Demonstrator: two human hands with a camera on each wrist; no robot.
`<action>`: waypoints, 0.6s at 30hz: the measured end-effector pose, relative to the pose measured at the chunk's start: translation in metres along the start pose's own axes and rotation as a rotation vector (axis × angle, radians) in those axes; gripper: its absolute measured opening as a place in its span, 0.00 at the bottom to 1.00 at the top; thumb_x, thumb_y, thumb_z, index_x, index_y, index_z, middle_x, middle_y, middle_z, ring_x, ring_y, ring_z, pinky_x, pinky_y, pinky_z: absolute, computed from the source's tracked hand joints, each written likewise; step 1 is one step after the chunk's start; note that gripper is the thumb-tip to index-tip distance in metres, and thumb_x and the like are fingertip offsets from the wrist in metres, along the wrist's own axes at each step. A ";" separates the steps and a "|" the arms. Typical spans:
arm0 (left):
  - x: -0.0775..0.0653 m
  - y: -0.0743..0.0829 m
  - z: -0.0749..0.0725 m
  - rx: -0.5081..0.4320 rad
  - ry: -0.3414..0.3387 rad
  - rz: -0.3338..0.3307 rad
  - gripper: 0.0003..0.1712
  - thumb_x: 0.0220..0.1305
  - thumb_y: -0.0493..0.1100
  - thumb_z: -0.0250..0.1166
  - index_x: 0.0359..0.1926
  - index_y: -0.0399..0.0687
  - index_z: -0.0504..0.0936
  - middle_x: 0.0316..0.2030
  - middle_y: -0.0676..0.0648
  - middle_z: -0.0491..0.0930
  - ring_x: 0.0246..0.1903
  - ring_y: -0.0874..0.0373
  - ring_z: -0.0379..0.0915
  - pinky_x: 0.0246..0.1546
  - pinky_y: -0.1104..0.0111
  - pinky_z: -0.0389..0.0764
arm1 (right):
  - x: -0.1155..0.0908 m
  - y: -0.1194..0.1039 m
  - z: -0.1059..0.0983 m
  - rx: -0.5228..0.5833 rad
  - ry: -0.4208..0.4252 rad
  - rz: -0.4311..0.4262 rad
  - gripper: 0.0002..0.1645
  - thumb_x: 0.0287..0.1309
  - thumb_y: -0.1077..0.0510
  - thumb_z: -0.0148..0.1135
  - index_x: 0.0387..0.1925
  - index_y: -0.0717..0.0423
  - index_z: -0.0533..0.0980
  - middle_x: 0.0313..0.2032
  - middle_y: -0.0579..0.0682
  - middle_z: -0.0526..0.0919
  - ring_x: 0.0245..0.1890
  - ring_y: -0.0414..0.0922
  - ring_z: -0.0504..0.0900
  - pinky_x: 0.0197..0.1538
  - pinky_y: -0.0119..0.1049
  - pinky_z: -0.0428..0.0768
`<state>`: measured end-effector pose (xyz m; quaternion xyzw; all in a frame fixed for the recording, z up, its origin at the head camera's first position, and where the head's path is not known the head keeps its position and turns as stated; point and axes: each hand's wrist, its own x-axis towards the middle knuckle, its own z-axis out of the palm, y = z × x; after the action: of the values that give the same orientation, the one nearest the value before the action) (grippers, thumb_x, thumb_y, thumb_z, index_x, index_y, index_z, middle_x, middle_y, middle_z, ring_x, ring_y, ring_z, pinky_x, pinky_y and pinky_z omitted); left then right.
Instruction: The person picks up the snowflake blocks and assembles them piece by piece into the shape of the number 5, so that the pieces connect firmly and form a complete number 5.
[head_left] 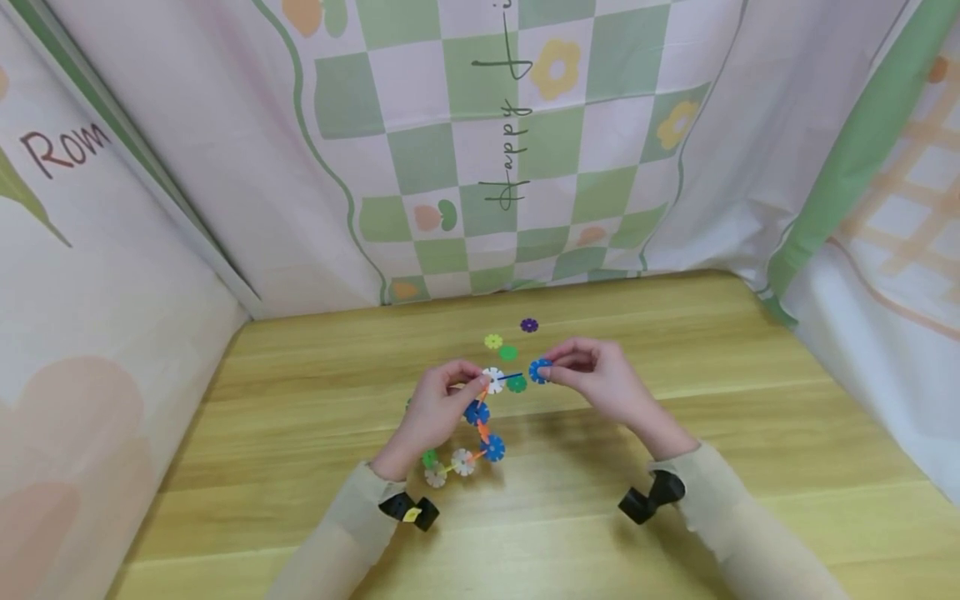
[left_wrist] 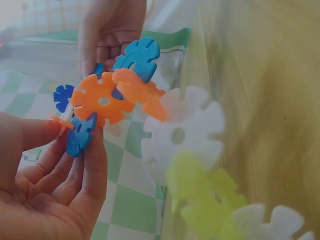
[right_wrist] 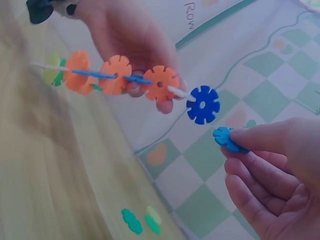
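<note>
In the head view, the left hand point(head_left: 442, 402) pinches the chain point(head_left: 492, 448) near a white disc point(head_left: 492, 381); the rest trails towards six o'clock. At that disc's three o'clock, the right hand point(head_left: 606, 379) pinches a blue disc point(head_left: 538, 372) (not touching the chain). A purple disc point(head_left: 529, 325) lies at one o'clock.

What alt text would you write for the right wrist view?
The right hand pinches a blue notched disc, apart from the dark blue disc ending a multicoloured disc chain in the left hand. Green discs lie on the wooden table; checkered cloth hangs behind.
</note>
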<state>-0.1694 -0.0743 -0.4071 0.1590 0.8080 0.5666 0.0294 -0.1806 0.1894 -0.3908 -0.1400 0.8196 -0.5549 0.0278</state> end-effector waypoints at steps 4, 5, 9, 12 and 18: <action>0.000 0.000 0.000 0.002 0.001 -0.004 0.08 0.76 0.44 0.62 0.45 0.45 0.84 0.40 0.51 0.83 0.43 0.57 0.79 0.45 0.61 0.83 | 0.000 -0.005 0.000 0.055 0.012 0.036 0.14 0.62 0.58 0.72 0.46 0.61 0.81 0.37 0.52 0.88 0.40 0.53 0.87 0.49 0.49 0.84; 0.000 0.000 0.000 0.001 0.001 -0.003 0.08 0.76 0.44 0.62 0.44 0.45 0.84 0.40 0.51 0.83 0.43 0.57 0.79 0.45 0.61 0.83 | 0.000 -0.006 0.001 0.066 0.014 0.040 0.15 0.62 0.58 0.72 0.46 0.62 0.81 0.36 0.53 0.88 0.40 0.54 0.87 0.49 0.48 0.84; 0.000 0.000 0.000 -0.003 0.001 0.006 0.08 0.75 0.44 0.62 0.44 0.45 0.84 0.40 0.51 0.83 0.44 0.57 0.80 0.45 0.61 0.83 | 0.000 -0.006 0.004 0.086 0.015 0.038 0.15 0.62 0.58 0.72 0.46 0.63 0.81 0.36 0.53 0.89 0.39 0.54 0.87 0.46 0.40 0.85; 0.000 0.000 0.001 -0.002 -0.002 0.016 0.08 0.76 0.44 0.62 0.45 0.45 0.84 0.41 0.51 0.84 0.44 0.57 0.80 0.45 0.62 0.83 | 0.000 -0.006 0.007 0.102 0.013 0.037 0.14 0.63 0.58 0.72 0.45 0.64 0.81 0.35 0.54 0.89 0.37 0.51 0.87 0.46 0.39 0.85; -0.001 0.001 0.001 -0.009 -0.004 0.022 0.08 0.76 0.43 0.61 0.45 0.44 0.84 0.41 0.51 0.84 0.45 0.57 0.80 0.45 0.63 0.83 | 0.001 -0.006 0.013 0.128 0.021 0.041 0.16 0.63 0.57 0.72 0.45 0.65 0.81 0.35 0.56 0.89 0.37 0.56 0.87 0.45 0.38 0.85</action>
<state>-0.1679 -0.0731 -0.4069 0.1691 0.8034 0.5703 0.0255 -0.1776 0.1757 -0.3902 -0.1153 0.7855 -0.6068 0.0394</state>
